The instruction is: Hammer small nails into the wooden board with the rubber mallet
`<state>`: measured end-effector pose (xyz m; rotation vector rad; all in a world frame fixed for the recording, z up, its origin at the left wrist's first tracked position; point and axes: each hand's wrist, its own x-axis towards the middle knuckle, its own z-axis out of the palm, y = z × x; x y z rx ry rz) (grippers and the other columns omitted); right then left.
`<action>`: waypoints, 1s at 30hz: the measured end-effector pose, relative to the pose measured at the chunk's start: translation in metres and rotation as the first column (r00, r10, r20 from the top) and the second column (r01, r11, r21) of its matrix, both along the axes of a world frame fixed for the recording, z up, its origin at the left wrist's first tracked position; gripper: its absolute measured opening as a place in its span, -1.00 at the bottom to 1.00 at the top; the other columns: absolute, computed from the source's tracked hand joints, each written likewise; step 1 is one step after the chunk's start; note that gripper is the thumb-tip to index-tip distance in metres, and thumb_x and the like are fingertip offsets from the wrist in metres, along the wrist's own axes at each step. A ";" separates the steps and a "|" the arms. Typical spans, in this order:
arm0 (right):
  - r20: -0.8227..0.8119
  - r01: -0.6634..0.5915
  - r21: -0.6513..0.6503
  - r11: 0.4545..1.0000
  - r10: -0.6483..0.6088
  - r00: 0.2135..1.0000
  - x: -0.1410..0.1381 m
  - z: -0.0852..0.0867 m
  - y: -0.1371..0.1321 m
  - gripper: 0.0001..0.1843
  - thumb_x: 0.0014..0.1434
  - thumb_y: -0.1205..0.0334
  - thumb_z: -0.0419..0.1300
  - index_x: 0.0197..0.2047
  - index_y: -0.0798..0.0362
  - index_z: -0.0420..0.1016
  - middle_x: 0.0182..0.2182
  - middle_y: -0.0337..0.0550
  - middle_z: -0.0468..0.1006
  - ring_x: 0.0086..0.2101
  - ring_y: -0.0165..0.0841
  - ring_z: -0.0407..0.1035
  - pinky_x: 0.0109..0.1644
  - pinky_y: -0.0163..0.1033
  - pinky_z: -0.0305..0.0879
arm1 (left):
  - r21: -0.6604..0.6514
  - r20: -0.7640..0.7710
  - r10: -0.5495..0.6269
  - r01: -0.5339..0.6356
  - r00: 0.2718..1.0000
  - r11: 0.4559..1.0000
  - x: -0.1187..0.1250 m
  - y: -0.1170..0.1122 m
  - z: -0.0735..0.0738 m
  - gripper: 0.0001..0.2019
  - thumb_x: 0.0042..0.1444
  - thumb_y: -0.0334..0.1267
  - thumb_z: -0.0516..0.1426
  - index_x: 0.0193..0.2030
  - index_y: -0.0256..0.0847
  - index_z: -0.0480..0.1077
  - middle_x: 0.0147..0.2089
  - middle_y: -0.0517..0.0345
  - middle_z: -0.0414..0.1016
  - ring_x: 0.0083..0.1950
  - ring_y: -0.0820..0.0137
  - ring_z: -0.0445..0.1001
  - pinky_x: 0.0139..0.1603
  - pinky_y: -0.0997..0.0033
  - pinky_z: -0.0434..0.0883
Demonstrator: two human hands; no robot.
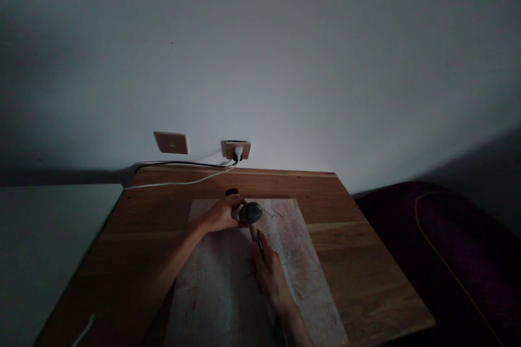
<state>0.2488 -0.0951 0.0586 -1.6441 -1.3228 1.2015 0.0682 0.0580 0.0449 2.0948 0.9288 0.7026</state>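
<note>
My right hand (268, 271) is wrapped round the wooden handle of a mallet (251, 212) with a dark, rounded head. The head is up near the fingers of my left hand (223, 213). Those fingers are curled over the far part of a pale, worn board (211, 276); the mallet head partly covers them, and what they pinch is hidden. Just beyond my left hand sits a small dark, round-topped thing (232, 191). A few thin, nail-like pieces (279, 213) lie on the board to the right of the mallet head.
Under the board is a wooden table (354, 260) standing against a pale wall (309, 75). A plug sits in the wall socket (244, 150), with black and white cables (179, 183) running left. A blank wall plate (171, 142) is beside it. Dark purple cloth-covered furniture (456, 260) stands right.
</note>
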 end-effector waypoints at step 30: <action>-0.124 -0.093 -0.073 0.993 0.083 0.989 -0.004 0.033 0.007 -0.26 0.41 -0.22 0.06 0.42 0.13 0.24 -0.61 -0.47 0.30 -0.71 -0.52 0.13 -0.72 -0.47 0.06 | -0.108 0.101 -0.020 0.031 0.995 0.994 -0.005 0.006 -0.003 -0.57 -0.10 -0.17 0.47 -0.07 -0.18 0.57 -0.07 0.06 0.63 -0.01 0.11 0.57 0.07 0.20 0.50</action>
